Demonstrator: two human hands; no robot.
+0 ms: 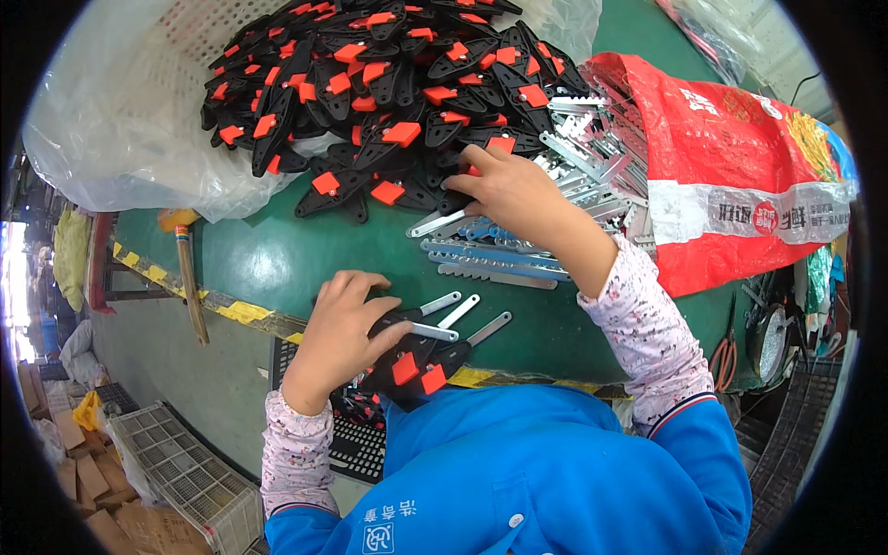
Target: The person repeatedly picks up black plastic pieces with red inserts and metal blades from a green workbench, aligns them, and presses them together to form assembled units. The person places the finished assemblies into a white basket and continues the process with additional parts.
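Note:
My left hand (340,326) curls around several black plastic parts at the table's near edge. Bright metal strips (460,312) stick out of these parts, and red-orange tabs (406,368) sit on them. Farther off, my right hand (507,185) is closed at the border between a heap of black parts with red-orange tabs (370,102) and a pile of toothed metal strips (504,259). A black part shows at its fingertips, with a plain metal strip (437,224) below them; the fingers partly hide the grip.
A clear plastic bag (111,139) lies around the heap. Right of the strips is a red woven sack (721,176). A mallet (188,277) lies at the left table edge, pliers (724,356) at the right. A grey crate (185,472) stands below on the left.

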